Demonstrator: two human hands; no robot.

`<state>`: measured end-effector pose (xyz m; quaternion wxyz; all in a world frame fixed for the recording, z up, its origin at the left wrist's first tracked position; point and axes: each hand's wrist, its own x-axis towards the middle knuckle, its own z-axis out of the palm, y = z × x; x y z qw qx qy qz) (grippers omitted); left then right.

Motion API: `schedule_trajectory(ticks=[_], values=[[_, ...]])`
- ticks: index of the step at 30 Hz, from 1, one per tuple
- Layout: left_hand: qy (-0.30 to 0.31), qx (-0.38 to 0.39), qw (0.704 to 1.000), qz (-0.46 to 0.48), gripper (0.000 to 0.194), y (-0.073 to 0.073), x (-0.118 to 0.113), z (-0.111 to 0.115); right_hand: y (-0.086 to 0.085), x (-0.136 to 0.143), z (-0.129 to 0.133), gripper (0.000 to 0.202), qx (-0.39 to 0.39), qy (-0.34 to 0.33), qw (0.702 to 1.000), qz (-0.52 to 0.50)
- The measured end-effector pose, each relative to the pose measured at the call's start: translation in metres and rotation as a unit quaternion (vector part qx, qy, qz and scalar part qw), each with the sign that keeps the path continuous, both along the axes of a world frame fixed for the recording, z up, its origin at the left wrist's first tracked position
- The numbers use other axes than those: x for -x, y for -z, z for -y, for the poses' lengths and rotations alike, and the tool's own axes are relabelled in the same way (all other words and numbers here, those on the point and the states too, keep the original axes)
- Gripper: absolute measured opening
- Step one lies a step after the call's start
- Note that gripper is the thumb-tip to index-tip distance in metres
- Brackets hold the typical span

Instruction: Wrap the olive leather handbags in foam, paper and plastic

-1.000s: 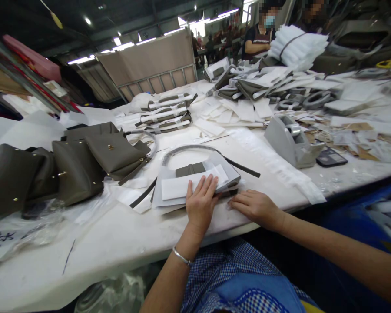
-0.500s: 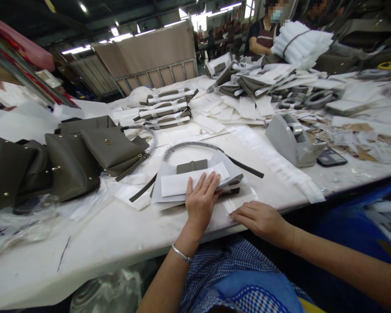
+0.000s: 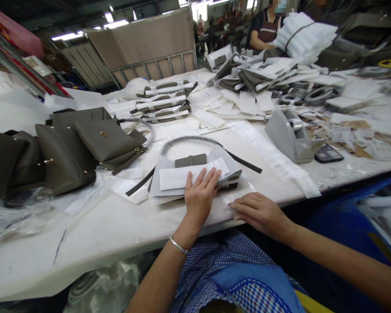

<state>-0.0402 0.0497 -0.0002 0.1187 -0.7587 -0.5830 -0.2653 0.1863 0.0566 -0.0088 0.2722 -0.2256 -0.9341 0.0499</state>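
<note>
A grey-brown leather piece (image 3: 190, 160) lies on grey-white sheets with a white foam strip (image 3: 172, 178) across it. My left hand (image 3: 201, 191) rests flat on the strip's right part, fingers spread. Behind the bundle curves a wrapped handle (image 3: 192, 138), a dark strap (image 3: 244, 161) at its right end and another at the left. My right hand (image 3: 259, 213) is at the table's front edge, right of the bundle, fingers together at a clear plastic piece (image 3: 226, 202); what its fingertips hold is too small to tell.
Brown bags (image 3: 65, 156) stand at the left. Wrapped bundles (image 3: 166, 102) lie behind. To the right are a long white plastic strip (image 3: 270, 154), a grey tape dispenser (image 3: 291, 137) and a black device (image 3: 328, 153). Across the table is a person (image 3: 263, 30) beside piled parts.
The view has shifted slightly, so the table's things sit a little higher and further left. Both hands keep nearly the same places beside the bundle.
</note>
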Motion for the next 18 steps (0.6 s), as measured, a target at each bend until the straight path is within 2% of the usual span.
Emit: schedule_trajectory(ticks=[3,5,8,12,16,18], values=[[-0.001,-0.005,1.000,0.003,0.047,0.000,0.000,-0.001,0.002,-0.001,-0.002,0.048,0.040,0.024,0.999,-0.018],[-0.001,-0.008,1.000,0.005,0.047,0.000,0.000,-0.001,0.002,-0.002,-0.006,0.051,0.065,0.016,0.998,-0.019],[0.000,-0.006,1.000,0.005,0.046,0.000,-0.001,0.000,0.002,-0.003,-0.016,0.051,0.114,-0.012,0.993,-0.016],[0.002,-0.004,1.000,0.007,0.046,0.001,0.000,0.000,0.002,-0.002,-0.028,0.039,0.168,-0.004,0.985,-0.049],[0.002,-0.005,1.000,0.006,0.045,0.001,0.000,0.000,0.003,0.001,-0.030,0.041,0.184,-0.037,0.979,-0.077],[0.003,-0.006,1.000,0.005,0.045,0.001,0.001,0.000,0.004,0.001,-0.029,0.046,0.164,-0.050,0.983,-0.071]])
